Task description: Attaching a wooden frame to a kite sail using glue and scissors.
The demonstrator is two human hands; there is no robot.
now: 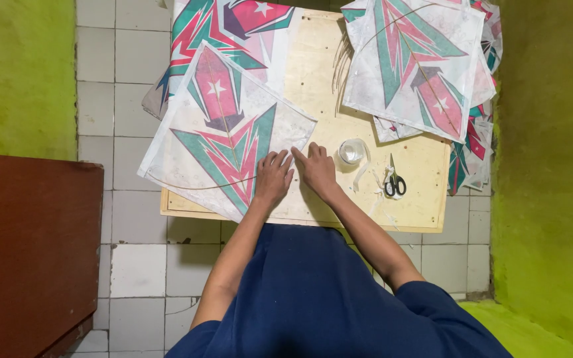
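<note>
One kite (223,136) lies under the hands, a second (233,33) sits beyond it on the far left, and a stack of several more (419,66) is heaped on the far right, too overlapped to count. There is one low wooden board (313,66), one roll of clear tape (351,151) and one pair of black-handled scissors (394,183), both to the right of the hands. Both forearms reach forward from a dark blue garment, converging so the two hands meet near the middle of the board's near half. The left hand (273,179) lies palm down with fingers stretched flat, pressing on the kite's right corner. The right hand (316,169) is just beside it, also flat, fingertips pointing far and left onto the kite's right edge; neither hand grips anything, both simply press down. The kite is a white paper diamond set cornerwise, printed with a teal and red arrow-like pattern and a white star in a red shape near its far tip, with a thin spine running down its length and a curved bow stick across it. Its left part overhangs the board above the white floor tiles (134,265). A dark red-brown cabinet (31,252) stands at the near left, and green walls (552,166) close both sides.
</note>
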